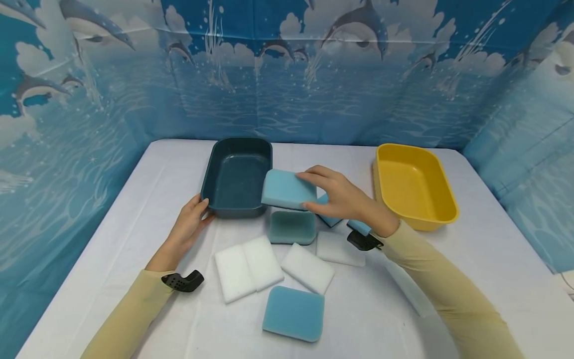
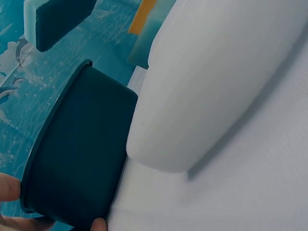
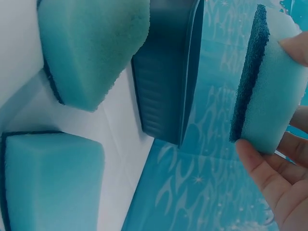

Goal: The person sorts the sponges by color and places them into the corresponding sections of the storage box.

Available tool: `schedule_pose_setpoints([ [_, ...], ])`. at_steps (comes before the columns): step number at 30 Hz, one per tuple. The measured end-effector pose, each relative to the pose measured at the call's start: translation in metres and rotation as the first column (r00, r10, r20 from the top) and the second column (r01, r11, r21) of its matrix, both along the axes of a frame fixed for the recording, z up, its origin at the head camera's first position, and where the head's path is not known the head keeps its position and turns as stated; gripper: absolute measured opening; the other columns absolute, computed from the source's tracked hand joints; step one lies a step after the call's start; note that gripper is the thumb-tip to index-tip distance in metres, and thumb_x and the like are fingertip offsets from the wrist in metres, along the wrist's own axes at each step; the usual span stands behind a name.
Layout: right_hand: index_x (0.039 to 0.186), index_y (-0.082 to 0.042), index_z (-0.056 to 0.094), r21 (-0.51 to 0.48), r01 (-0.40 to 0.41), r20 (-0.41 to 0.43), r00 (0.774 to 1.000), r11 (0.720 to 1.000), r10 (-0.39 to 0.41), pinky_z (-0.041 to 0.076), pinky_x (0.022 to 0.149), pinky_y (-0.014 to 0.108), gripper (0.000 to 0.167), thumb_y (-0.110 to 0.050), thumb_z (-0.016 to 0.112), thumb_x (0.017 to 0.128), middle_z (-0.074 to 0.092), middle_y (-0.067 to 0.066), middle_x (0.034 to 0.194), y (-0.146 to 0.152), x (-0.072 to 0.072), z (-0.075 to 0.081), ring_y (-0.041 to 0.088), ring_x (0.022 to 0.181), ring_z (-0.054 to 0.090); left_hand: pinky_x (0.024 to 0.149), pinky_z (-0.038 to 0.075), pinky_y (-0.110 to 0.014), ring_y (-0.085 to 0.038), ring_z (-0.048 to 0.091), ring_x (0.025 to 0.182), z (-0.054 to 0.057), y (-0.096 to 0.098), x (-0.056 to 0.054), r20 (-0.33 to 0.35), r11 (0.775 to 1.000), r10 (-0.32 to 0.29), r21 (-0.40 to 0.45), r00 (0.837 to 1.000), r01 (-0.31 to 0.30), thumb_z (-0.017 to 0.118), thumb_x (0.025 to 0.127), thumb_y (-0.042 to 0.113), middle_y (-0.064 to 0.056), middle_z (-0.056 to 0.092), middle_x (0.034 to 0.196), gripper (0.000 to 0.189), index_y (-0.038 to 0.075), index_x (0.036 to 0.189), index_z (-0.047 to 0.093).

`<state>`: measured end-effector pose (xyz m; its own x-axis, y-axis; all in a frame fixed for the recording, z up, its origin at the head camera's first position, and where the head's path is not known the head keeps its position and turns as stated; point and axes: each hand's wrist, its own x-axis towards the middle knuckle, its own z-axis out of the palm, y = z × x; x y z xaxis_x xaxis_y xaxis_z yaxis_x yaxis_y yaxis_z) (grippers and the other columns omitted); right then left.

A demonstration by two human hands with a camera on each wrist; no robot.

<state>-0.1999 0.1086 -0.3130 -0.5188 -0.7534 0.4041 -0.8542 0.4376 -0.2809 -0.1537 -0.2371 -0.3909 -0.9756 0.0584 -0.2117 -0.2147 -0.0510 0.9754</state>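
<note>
In the head view my right hand pinches a blue sponge by its right end, raised beside the near right corner of a dark teal tub. The right wrist view shows the sponge's dark scouring layer, with thumb and fingers on opposite edges. My left hand holds the tub's near left corner. In the left wrist view, fingertips sit at the tub's rim and low on its wall. Under the raised sponge lies a greenish sponge on the table.
Several white sponges lie in front of the tub. Nearest me is another blue sponge. More blue sponges are partly hidden under my right arm. A yellow tub stands at the right on the white-covered table.
</note>
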Motion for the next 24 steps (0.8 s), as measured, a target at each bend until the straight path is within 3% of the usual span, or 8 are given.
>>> schedule_pose_setpoints([
  [24, 0.134, -0.005, 0.050, 0.035, 0.075, 0.073, 0.994, 0.997, -0.078, 0.052, 0.089, 0.038, 0.058, -0.029, 0.068, 0.084, 0.055, 0.015, 0.125, -0.043, -0.040, -0.005, 0.025, 0.108, 0.057, 0.119, 0.020, -0.047, -0.028, 0.007, 0.148, -0.001, 0.000, 0.000, -0.002, 1.000, -0.004, 0.013, 1.000, 0.004, 0.027, 0.104, 0.020, -0.010, 0.001, 0.160, 0.055, 0.003, 0.151, 0.004],
])
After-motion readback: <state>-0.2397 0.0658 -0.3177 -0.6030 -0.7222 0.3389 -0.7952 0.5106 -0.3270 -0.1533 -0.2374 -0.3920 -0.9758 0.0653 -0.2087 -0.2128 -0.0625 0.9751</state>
